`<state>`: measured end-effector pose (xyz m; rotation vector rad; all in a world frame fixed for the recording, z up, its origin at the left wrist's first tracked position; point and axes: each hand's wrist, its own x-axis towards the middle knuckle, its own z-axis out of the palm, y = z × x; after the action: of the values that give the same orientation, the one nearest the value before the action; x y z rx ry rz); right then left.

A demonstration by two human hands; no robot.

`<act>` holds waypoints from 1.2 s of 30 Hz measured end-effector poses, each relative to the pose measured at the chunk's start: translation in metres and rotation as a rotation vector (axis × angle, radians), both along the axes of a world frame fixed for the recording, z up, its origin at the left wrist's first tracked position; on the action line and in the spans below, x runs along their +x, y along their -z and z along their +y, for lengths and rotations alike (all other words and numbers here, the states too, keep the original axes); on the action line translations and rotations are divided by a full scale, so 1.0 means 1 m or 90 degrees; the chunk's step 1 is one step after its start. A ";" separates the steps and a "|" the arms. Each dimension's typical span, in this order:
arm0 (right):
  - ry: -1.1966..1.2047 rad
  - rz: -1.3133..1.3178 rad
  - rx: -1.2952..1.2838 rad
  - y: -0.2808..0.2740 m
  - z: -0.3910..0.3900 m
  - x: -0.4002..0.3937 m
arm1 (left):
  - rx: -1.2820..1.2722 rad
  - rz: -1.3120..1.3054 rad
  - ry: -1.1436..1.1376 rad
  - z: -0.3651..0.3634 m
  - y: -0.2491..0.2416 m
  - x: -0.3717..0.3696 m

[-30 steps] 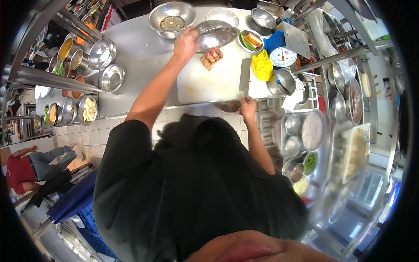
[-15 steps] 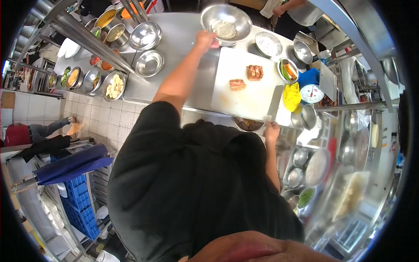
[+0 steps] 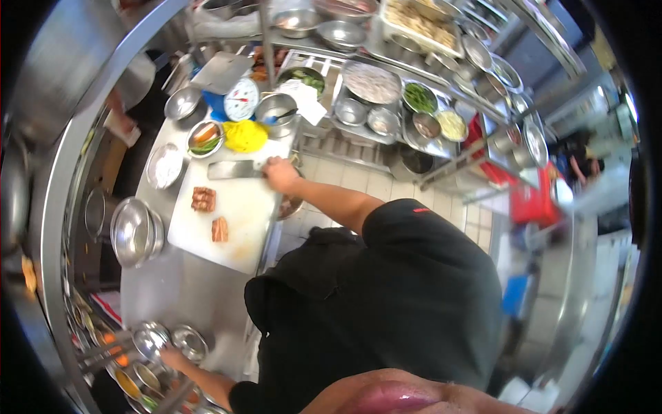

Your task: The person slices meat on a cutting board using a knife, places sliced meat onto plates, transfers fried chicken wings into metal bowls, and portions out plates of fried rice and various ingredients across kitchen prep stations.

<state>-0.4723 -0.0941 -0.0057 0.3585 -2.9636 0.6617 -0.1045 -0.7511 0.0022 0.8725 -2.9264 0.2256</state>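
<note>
My right hand (image 3: 279,174) is closed round the handle of a cleaver (image 3: 234,169), whose blade lies flat across the end of a white cutting board (image 3: 234,248). Two pieces of browned meat rest on the board: a larger scored one (image 3: 203,199) and a smaller one (image 3: 219,230). At the lower left my left hand (image 3: 172,357) is at the rim of a shiny metal bowl (image 3: 150,339), beside another metal bowl (image 3: 189,342). Its fingers are too small and blurred to read.
A yellow cloth (image 3: 245,136), a dial scale (image 3: 241,100) and a bowl of vegetables (image 3: 205,139) stand past the board. Large metal bowls (image 3: 132,232) sit along its far side. Metal posts (image 3: 103,352) rise near my left hand.
My left hand has left the large bowl and moved to the smaller metal bowls. My right hand still holds the cleaver. The view has turned toward the shelves on my right.
</note>
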 end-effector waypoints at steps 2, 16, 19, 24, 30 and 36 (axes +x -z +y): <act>0.021 -0.030 -0.011 -0.007 0.003 0.008 | 0.285 0.073 -0.220 0.031 -0.040 -0.016; 0.257 0.103 -0.381 -0.145 0.253 0.014 | 0.258 0.582 -0.333 0.140 -0.140 -0.063; 0.293 0.225 -0.356 -0.198 0.366 -0.031 | 0.329 0.644 -0.274 0.191 -0.145 -0.088; 0.451 0.299 -0.128 -0.271 0.585 -0.105 | 0.500 0.688 -0.222 0.296 -0.150 -0.144; 0.440 -0.023 0.294 -0.267 0.703 -0.174 | 0.765 0.590 -0.151 0.419 -0.173 -0.229; 0.465 0.045 0.177 -0.239 0.694 -0.190 | 0.909 0.302 0.227 0.647 -0.239 -0.406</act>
<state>-0.6619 0.5997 0.2332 -0.6476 -2.7974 0.1442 -0.5109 -0.1044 0.2408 0.2766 -2.3243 -1.9068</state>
